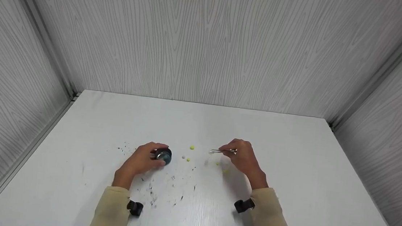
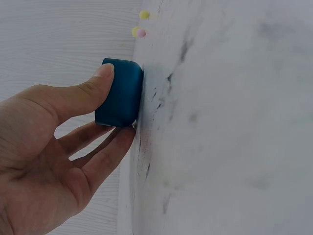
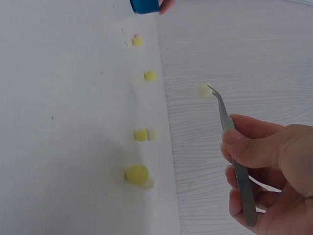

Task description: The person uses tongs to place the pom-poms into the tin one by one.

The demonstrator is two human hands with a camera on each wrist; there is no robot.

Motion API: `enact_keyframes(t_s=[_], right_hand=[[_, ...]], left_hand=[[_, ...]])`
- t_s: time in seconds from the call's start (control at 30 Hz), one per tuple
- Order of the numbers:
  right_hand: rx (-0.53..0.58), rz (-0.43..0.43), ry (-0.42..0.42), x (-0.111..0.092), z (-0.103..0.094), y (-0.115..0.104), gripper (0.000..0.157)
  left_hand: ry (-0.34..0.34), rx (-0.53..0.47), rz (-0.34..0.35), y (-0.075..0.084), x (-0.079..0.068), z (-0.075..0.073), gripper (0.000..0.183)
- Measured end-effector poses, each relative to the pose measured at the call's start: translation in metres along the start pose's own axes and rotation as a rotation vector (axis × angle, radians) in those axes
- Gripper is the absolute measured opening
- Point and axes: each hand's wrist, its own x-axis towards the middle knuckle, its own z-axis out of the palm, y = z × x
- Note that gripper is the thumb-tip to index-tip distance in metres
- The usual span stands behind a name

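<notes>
My left hand (image 1: 141, 160) grips a small dark blue metal cup (image 2: 122, 93) by its sides, thumb on one side and fingers on the other. The cup stands on the white table, its rounded bottom edge by the surface. In my right hand (image 1: 244, 157) is a pair of bent-tip tweezers (image 3: 239, 176), pinched between thumb and fingers. A pale, whitish ball (image 3: 204, 90) sits at the tweezers' tips, raised above the table. Between the hands lie small yellow balls, among them one yellow ball (image 1: 192, 147) and, nearer the cup, a pinkish ball (image 2: 141, 33).
Below my right hand lie a larger yellow ball (image 3: 136, 174), a smaller yellow ball (image 3: 141, 135) and a pale ball (image 3: 154, 133). Dark scuff marks (image 1: 153, 196) streak the white table (image 1: 292, 146). Grey wood-grain panels (image 1: 207, 44) enclose the back and both sides.
</notes>
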Motion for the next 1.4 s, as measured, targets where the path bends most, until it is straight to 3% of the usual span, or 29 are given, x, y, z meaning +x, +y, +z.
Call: enact_keyframes(t_s=[0.27, 0.5, 0.9, 1.23, 1.4], right_hand=[[-0.020, -0.038, 0.015, 0.001, 0.006, -0.007, 0.018], [-0.022, -0.013, 0.001, 0.004, 0.013, -0.017, 0.017], [-0.002, -0.016, -0.069, 0.019, 0.040, -0.039, 0.017], [0.005, -0.051, -0.104, 0.033, 0.057, -0.056, 0.020], [-0.001, -0.073, -0.118, 0.036, 0.070, -0.061, 0.020]], left_hand=[[0.012, -0.003, 0.015, -0.002, 0.000, 0.000, 0.055], [0.005, -0.021, 0.026, 0.000, 0.003, 0.001, 0.055], [0.005, -0.022, 0.003, 0.000, 0.001, 0.001, 0.055], [0.013, -0.015, 0.021, -0.001, 0.000, 0.001, 0.055], [0.019, -0.012, 0.061, -0.001, 0.000, 0.001, 0.053]])
